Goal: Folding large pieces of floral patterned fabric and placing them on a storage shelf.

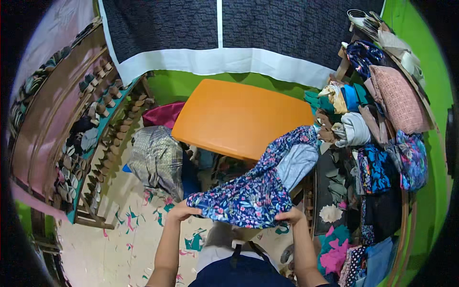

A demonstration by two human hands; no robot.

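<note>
A navy cloth with pink and white flowers (244, 201) is stretched between my two hands in front of my body. My left hand (184, 209) pinches its near left corner, thumb on top. At the near right corner my right hand (291, 216) grips the same cloth. Its far right part reaches up over the right end of the orange table (244, 117), next to a light grey piece of fabric (297, 165). Whether the grey piece belongs to the flowered cloth I cannot tell.
A patterned grey-gold cloth (155, 158) hangs over something left of the table, beside a maroon cloth (163, 115). Shoe racks (91, 158) line the left wall. Folded clothes and a pink cushion (399, 98) fill the right shelves. Fabric scraps (193, 241) litter the floor.
</note>
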